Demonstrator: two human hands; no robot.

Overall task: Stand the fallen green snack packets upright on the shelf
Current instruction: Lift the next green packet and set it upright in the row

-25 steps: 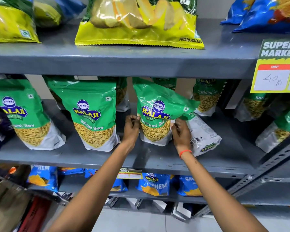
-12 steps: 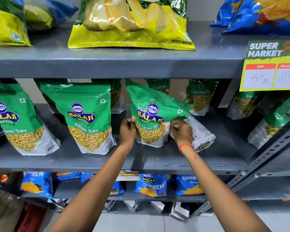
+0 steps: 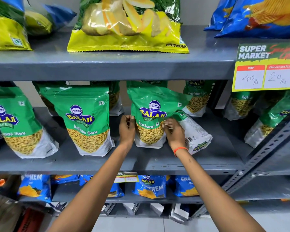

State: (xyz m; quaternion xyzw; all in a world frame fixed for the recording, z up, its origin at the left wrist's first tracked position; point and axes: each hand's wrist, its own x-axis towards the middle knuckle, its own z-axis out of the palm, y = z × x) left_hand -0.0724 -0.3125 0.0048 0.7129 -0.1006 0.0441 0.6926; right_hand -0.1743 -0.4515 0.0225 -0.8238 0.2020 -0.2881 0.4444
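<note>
Green packet (image 3: 151,114) upright; top creased.

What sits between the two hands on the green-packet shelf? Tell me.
In the head view, one upright green Ratlami Sev packet stands between the left hand and the right hand, each gripping a side edge.

Top edge of held green packet (image 3: 151,104) ran up behind upper shelf lip (image 3: 107,71); not visible. Right hand (image 3: 173,133) covered the packet's lower right corner and part of the fallen packet (image 3: 196,134) just right of it. Rear-row packets (image 3: 197,97) behind the held packet mostly hidden. Far-left packet (image 3: 10,124) cut by frame edge. Small price tag (image 3: 126,177) below the held packet: print too small to read.
</note>
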